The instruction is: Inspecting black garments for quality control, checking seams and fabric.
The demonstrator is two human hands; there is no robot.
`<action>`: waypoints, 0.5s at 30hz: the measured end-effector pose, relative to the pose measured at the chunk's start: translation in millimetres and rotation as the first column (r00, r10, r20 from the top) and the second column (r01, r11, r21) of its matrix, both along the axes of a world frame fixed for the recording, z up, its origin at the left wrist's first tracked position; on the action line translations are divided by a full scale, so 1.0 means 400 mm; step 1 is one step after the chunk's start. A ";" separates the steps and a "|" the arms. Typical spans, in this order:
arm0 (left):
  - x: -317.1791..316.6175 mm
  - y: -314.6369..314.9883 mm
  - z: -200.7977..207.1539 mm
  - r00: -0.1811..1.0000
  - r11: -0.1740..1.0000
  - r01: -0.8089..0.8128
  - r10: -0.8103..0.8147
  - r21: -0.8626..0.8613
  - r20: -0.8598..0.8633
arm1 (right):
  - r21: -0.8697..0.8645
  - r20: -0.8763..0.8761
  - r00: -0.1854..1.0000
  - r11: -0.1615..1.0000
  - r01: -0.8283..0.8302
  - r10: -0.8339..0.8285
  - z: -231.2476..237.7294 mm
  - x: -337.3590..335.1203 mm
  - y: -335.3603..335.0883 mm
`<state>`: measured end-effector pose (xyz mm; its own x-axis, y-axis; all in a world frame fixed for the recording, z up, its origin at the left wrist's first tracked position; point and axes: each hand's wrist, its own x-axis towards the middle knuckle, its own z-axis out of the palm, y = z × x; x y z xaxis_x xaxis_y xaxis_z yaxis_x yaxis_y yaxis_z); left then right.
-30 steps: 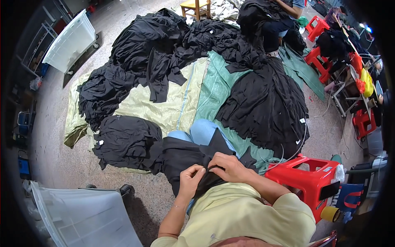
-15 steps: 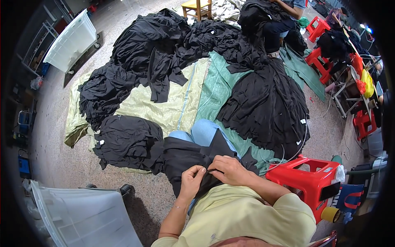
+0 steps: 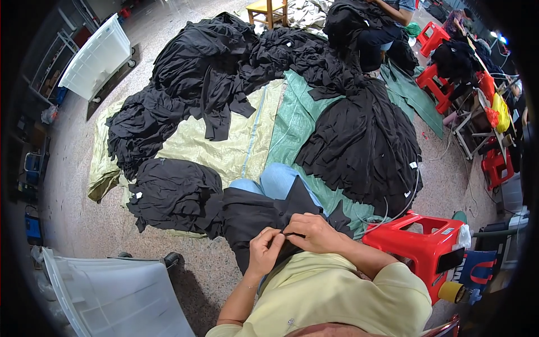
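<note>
A black garment (image 3: 247, 219) lies across my lap over light blue trousers. My left hand (image 3: 265, 250) pinches its dark edge between thumb and fingers. Close beside it, almost touching, my right hand (image 3: 313, 232) has its fingers closed on the same edge. The fingertips hide the exact spot, and I cannot make out anything small between them. To the left of my lap sits a bundle of black garments (image 3: 174, 194). A larger fanned heap of black garments (image 3: 362, 140) lies ahead on the right.
Woven sheets, one yellowish (image 3: 219, 149) and one green (image 3: 292, 121), cover the floor ahead, with a long black cloth pile (image 3: 202, 53) behind. A red stool (image 3: 404, 241) stands at my right, a white bin (image 3: 112, 292) at my lower left. Another person (image 3: 376, 39) sits at the far right.
My left hand has moved slightly right and closer to my right hand. My right hand has hardly moved, and the heaps look the same.
</note>
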<state>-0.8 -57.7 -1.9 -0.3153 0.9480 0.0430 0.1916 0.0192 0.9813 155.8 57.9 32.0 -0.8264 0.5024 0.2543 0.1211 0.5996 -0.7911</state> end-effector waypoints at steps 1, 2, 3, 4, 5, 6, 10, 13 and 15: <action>0.003 0.002 0.015 0.998 1.000 0.019 -0.019 0.000 -0.054 | -0.011 -0.003 1.000 1.000 0.002 -0.003 -0.006 0.002 0.001; 0.005 0.001 0.023 0.993 0.999 0.038 -0.038 -0.002 -0.108 | -0.023 -0.006 1.000 1.000 0.005 -0.005 -0.010 0.005 0.001; 0.002 -0.007 0.017 0.994 0.998 0.048 -0.052 -0.047 -0.096 | -0.024 -0.007 1.000 1.000 0.004 -0.005 -0.014 0.008 0.000; 0.002 -0.009 0.019 0.994 0.998 0.047 -0.052 -0.047 -0.096 | -0.041 -0.013 1.000 0.999 0.000 -0.001 -0.016 0.011 0.000; 0.004 -0.013 0.021 0.996 0.997 0.047 -0.051 -0.059 -0.077 | -0.060 -0.019 1.000 0.998 -0.005 0.003 -0.018 0.013 -0.002; 0.006 -0.019 0.023 0.997 0.996 0.046 -0.050 -0.073 -0.057 | -0.065 -0.017 1.000 0.998 -0.005 0.004 -0.019 0.014 -0.007; 0.012 -0.018 0.009 1.000 0.997 -0.008 0.007 -0.080 -0.014 | -0.236 -0.046 0.997 0.971 0.048 -0.060 -0.020 0.007 -0.008; 0.024 0.004 0.027 0.989 0.994 -0.055 0.067 0.092 -0.130 | -0.489 -0.049 0.991 0.868 0.083 -0.122 -0.026 0.000 0.003; 0.027 0.020 0.049 0.983 0.993 -0.068 0.083 0.098 -0.161 | -0.832 -0.012 0.985 0.548 0.087 -0.173 -0.042 -0.007 0.009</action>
<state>9.8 -49.8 17.8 -0.3671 0.9114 0.1858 0.3523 -0.0486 0.9346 153.1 61.6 15.2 -0.7320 0.6268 -0.2671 0.0522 -0.3393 -0.9392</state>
